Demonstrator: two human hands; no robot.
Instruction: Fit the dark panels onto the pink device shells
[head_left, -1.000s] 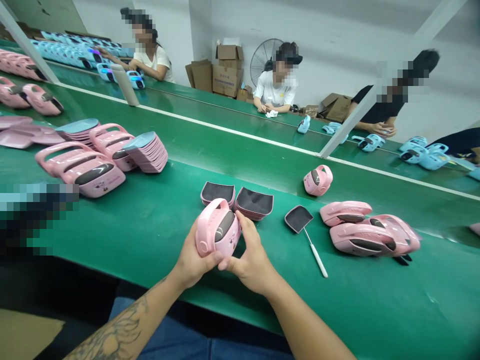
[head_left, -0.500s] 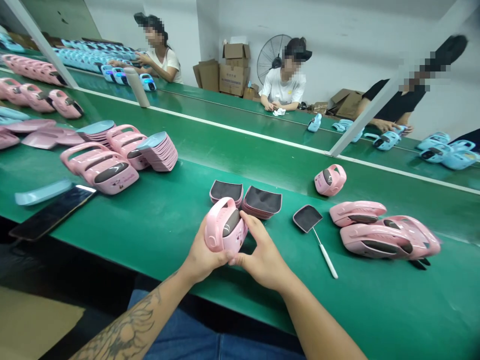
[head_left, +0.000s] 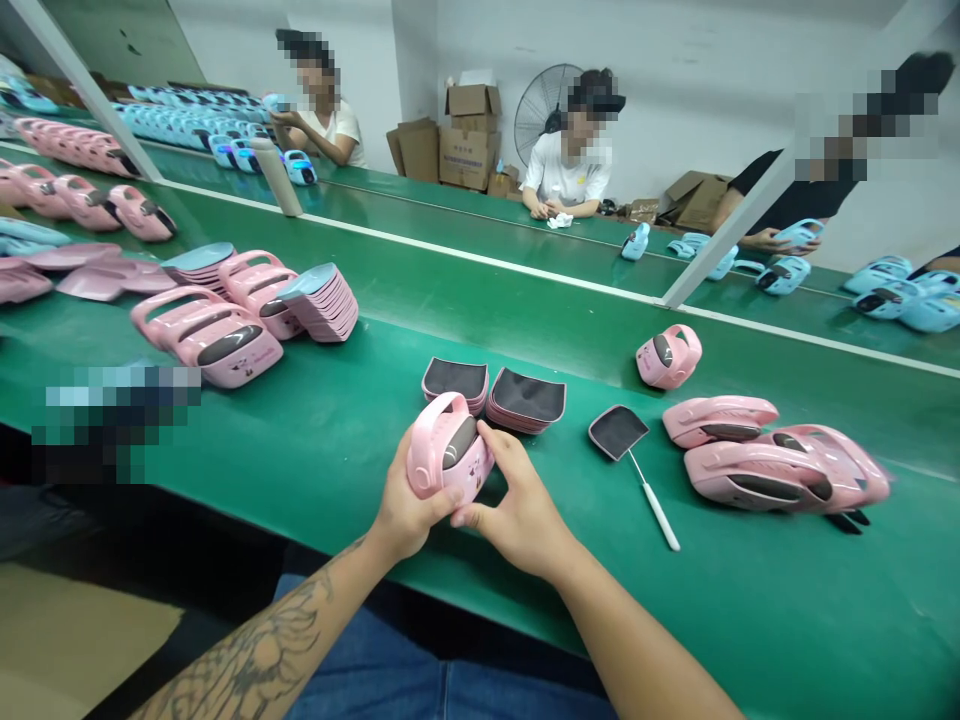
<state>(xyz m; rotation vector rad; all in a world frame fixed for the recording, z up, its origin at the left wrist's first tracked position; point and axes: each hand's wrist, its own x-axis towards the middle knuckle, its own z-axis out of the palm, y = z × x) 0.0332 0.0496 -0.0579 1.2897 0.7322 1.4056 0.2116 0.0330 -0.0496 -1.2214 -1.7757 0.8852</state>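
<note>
Between my two hands is a pink plastic housing [head_left: 461, 468] with a loop handle on top, a dark oval window and small printed figures on its front. My left hand [head_left: 405, 505] wraps its left side, thumb along the lower edge. My right hand [head_left: 517, 500] grips it from the right, fingertips at the window end and thumb near the bottom. Just beyond it stand two stacks of pink-rimmed panels with black faces, a left stack [head_left: 454, 382] and a right stack [head_left: 526, 400]. One single black-faced panel [head_left: 618, 432] lies to the right, touching a white-handled thin tool [head_left: 660, 515].
Pink housings [head_left: 780, 470] lie at the right, and one more pink housing [head_left: 669, 357] stands farther back. At the left are pink housings [head_left: 217, 335] and stacked panels [head_left: 330, 305]. A slanted white post [head_left: 727, 230] rises beyond. Several people sit across the bench among blue housings.
My hands keep hold of the pink housing with hardly any shift; my left thumb has moved slightly up its edge. Across the bench, a person at the left has lifted a blue housing.
</note>
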